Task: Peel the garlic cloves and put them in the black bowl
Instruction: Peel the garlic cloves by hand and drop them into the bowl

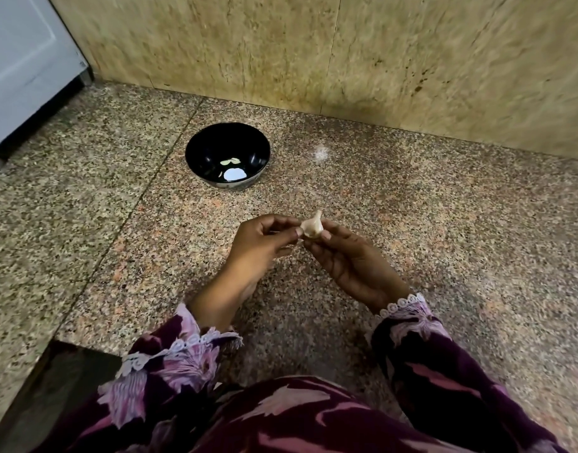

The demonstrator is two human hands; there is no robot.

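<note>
Just in front of the black bowl [227, 155], both hands pinch one garlic clove [312, 226]: the right hand [350, 256] steadies it so the left hand [261, 246] can strip skin.

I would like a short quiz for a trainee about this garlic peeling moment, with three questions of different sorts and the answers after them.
1. True or false: the black bowl already holds some pale pieces.
2. Which hands touch the garlic? A: only the left hand. B: only the right hand. C: both hands.
3. Fill in: the bowl stands on the speckled stone surface, between the hands and the ____.

Key
1. True: a few pale pieces lie at its bottom.
2. C: fingers of both hands pinch the garlic, held in the air above the surface.
3. Wall.
</note>
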